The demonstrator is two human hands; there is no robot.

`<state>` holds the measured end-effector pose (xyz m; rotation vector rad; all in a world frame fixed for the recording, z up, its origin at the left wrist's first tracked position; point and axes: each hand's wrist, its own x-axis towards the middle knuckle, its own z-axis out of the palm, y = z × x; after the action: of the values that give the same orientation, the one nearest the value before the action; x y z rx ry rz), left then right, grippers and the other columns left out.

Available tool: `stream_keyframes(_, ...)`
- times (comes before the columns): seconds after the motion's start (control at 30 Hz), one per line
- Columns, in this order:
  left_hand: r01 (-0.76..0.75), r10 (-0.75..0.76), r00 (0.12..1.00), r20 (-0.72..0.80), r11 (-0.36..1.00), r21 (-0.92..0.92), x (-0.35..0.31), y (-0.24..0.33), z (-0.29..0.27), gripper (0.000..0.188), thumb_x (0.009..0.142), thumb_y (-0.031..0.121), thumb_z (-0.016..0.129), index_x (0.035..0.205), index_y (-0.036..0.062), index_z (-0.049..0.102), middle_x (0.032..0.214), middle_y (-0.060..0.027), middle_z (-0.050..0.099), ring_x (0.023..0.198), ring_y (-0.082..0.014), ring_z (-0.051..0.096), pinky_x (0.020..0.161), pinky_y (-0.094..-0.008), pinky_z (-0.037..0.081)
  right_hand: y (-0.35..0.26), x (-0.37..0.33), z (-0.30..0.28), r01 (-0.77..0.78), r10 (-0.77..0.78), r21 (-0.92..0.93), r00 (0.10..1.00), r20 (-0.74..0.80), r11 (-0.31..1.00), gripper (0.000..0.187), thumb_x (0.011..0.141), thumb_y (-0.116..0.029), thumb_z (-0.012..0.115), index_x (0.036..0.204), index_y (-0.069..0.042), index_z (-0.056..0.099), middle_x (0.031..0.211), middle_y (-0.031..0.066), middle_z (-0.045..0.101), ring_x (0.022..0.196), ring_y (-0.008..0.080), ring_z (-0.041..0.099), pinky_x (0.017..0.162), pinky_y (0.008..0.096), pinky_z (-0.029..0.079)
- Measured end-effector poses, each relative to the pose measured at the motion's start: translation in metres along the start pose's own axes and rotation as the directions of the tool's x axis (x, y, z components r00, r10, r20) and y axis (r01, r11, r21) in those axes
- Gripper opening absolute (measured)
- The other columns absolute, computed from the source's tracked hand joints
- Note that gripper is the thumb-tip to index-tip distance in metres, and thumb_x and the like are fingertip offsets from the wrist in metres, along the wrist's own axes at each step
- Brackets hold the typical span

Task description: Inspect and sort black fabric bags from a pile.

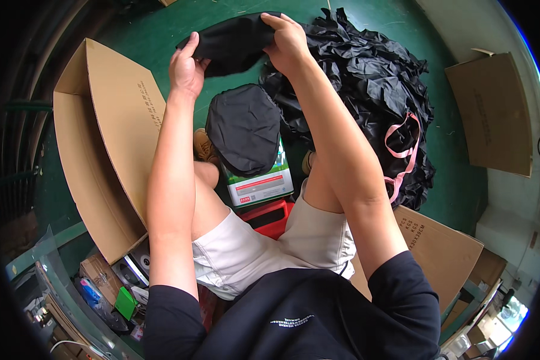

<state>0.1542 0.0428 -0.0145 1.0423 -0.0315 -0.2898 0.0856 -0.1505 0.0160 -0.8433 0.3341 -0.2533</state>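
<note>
A piece of black fabric (237, 43) is stretched between my two hands, held out above the floor at the top of the head view. My left hand (185, 69) pinches its left end, thumb on top. At the opposite end, my right hand (287, 45) grips the cloth with the thumb laid over its edge. Below them, rounded black fabric pieces (244, 127) lie flat on a white and green box (263, 191) between my legs. How many are stacked there I cannot tell.
A large heap of crumpled black fabric (372, 78) covers the floor at right, with a pink strap (411, 153) on it. An open cardboard box (123, 114) stands at left. Other cardboard (441, 255) is by my right elbow, and a carton (492, 111) leans farther right.
</note>
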Motion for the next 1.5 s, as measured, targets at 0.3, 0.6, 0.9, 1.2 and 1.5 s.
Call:
stream_keyframes(0.3,0.29,-0.172,0.851,-0.495,0.942,0.17,-0.005,-0.108,-0.058,0.046,0.092,0.029,0.066,0.112,-0.011,0.06,0.115,-0.0167,0.065,0.108,-0.0265,0.062,0.092,-0.0391,0.048,0.117,0.009,-0.067,-0.304,0.169,-0.33,0.909,-0.381,0.894,0.033,0.084,-0.021,0.068,0.109,-0.001,0.066,0.089,0.0113,0.066,0.079,0.0226,0.063,0.06,0.0378,0.047)
stream_keyframes(0.6,0.527,-0.02,0.604,-0.797,0.76,0.38,-0.138,-0.218,-0.15,0.042,0.095,0.031,0.059,0.098,-0.0108,0.068,0.101,-0.0242,0.07,0.093,-0.0323,0.066,0.084,-0.0398,0.048,0.231,-0.117,-0.104,-0.588,0.21,-0.404,0.711,-0.671,0.7,0.019,0.077,-0.013,0.054,0.083,0.002,0.064,0.077,0.019,0.064,0.055,0.03,0.06,0.051,0.0405,0.047)
stream_keyframes(0.9,0.712,0.047,0.572,-0.819,0.466,0.524,-0.193,-0.209,-0.117,0.044,0.094,0.034,0.056,0.1,-0.0063,0.07,0.106,-0.0248,0.068,0.101,-0.0396,0.065,0.088,-0.0441,0.05,0.26,-0.156,-0.141,-0.694,0.209,-0.365,0.596,-0.775,0.621,0.024,0.082,-0.013,0.054,0.091,0.006,0.067,0.076,0.0189,0.066,0.048,0.0284,0.061,0.044,0.0382,0.047)
stream_keyframes(1.2,0.787,0.064,0.556,-0.829,0.279,0.55,-0.214,-0.203,-0.103,0.041,0.093,0.037,0.057,0.101,0.0001,0.073,0.106,-0.0209,0.07,0.102,-0.038,0.065,0.09,-0.0444,0.05,0.247,-0.168,-0.151,-0.818,0.311,-0.405,0.542,-0.781,0.408,0.022,0.082,-0.011,0.056,0.084,0.007,0.068,0.072,0.0182,0.069,0.058,0.0294,0.068,0.057,0.0378,0.053)
stream_keyframes(1.5,0.67,0.254,0.705,-0.663,0.068,0.739,-0.222,-0.197,-0.07,0.05,0.073,0.019,0.076,0.118,0.0116,0.057,0.121,-0.0147,0.057,0.117,-0.034,0.054,0.098,-0.048,0.043,0.184,-0.18,-0.128,-0.693,0.325,-0.719,0.668,-0.669,-0.058,0.038,0.087,-0.022,0.062,0.122,-0.009,0.066,0.128,0.0097,0.063,0.12,0.0265,0.06,0.096,0.0386,0.051)
